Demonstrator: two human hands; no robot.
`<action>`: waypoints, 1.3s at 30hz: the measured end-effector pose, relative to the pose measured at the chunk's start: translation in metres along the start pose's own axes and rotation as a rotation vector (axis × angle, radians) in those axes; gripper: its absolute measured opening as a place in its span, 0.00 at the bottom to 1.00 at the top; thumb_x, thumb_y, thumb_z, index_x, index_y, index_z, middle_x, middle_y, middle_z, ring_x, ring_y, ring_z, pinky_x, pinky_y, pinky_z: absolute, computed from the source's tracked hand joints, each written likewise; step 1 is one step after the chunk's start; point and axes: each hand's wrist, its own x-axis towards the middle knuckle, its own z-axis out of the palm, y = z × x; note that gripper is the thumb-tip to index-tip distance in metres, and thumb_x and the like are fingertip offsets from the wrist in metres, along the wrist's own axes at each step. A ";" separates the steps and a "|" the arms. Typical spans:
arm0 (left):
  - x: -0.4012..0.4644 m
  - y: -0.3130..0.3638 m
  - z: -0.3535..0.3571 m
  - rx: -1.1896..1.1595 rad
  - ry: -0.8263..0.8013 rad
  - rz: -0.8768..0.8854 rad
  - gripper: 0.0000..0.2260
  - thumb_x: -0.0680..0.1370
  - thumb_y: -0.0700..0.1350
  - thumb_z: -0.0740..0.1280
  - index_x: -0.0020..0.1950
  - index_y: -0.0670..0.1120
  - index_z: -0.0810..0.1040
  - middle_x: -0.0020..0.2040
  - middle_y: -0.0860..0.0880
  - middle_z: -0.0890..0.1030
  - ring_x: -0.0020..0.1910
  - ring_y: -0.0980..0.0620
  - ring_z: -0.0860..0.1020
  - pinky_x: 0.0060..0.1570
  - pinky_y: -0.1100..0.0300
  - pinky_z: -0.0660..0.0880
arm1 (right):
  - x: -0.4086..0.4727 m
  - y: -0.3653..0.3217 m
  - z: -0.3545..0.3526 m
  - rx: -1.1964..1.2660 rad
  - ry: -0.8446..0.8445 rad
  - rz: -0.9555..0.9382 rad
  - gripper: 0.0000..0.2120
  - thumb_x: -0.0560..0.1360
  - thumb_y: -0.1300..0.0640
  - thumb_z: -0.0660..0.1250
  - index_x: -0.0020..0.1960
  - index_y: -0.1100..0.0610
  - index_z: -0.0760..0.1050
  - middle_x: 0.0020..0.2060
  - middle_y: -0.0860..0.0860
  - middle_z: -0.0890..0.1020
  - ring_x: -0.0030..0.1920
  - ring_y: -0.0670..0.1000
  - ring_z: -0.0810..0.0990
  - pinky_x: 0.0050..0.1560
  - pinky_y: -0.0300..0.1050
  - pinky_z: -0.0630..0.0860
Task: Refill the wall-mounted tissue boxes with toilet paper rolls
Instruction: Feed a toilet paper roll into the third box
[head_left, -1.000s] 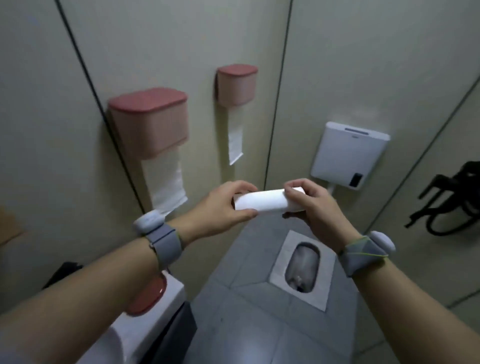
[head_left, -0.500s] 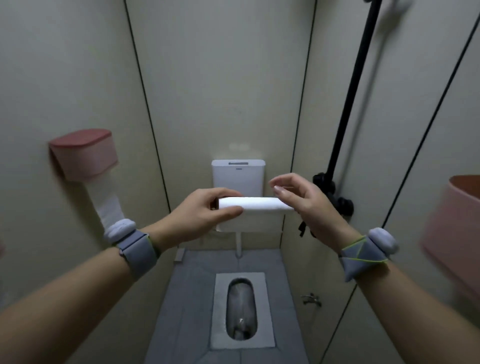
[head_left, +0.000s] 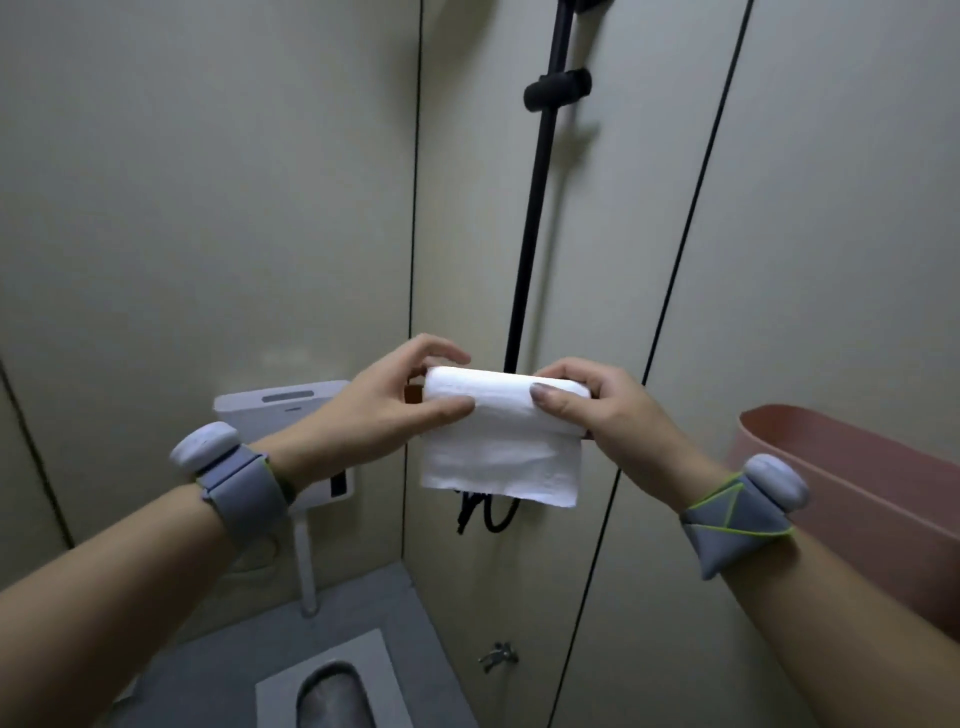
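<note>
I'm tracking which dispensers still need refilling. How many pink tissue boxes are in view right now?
1. A pink tissue box shows at the right edge, on the right-hand wall behind the right wrist, partly cut off. Others may lie outside the view.

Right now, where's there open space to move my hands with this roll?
Open wall lies left of the black pole, above the cistern. Another clear strip runs between the pole and the pink box. Behind the roll, pole and hose crowd close.
</note>
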 end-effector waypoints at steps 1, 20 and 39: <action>0.016 0.007 0.005 -0.044 -0.068 0.068 0.17 0.74 0.53 0.74 0.60 0.54 0.76 0.56 0.49 0.80 0.51 0.51 0.83 0.51 0.52 0.82 | -0.005 -0.005 -0.013 0.011 0.061 0.034 0.12 0.71 0.47 0.69 0.45 0.55 0.81 0.37 0.48 0.81 0.38 0.48 0.78 0.42 0.47 0.72; 0.087 0.067 0.104 -0.319 -0.178 0.275 0.17 0.75 0.41 0.74 0.62 0.54 0.80 0.54 0.45 0.85 0.53 0.41 0.83 0.57 0.40 0.79 | -0.077 -0.038 -0.113 -0.394 0.340 0.018 0.14 0.75 0.45 0.63 0.58 0.48 0.78 0.52 0.43 0.82 0.53 0.42 0.80 0.56 0.44 0.76; 0.084 0.059 0.093 -0.302 -0.076 0.189 0.09 0.83 0.44 0.63 0.57 0.51 0.82 0.53 0.41 0.83 0.45 0.50 0.80 0.47 0.52 0.76 | -0.055 -0.026 -0.101 -0.775 0.298 -0.137 0.26 0.65 0.50 0.70 0.63 0.51 0.74 0.54 0.50 0.76 0.55 0.46 0.74 0.58 0.38 0.69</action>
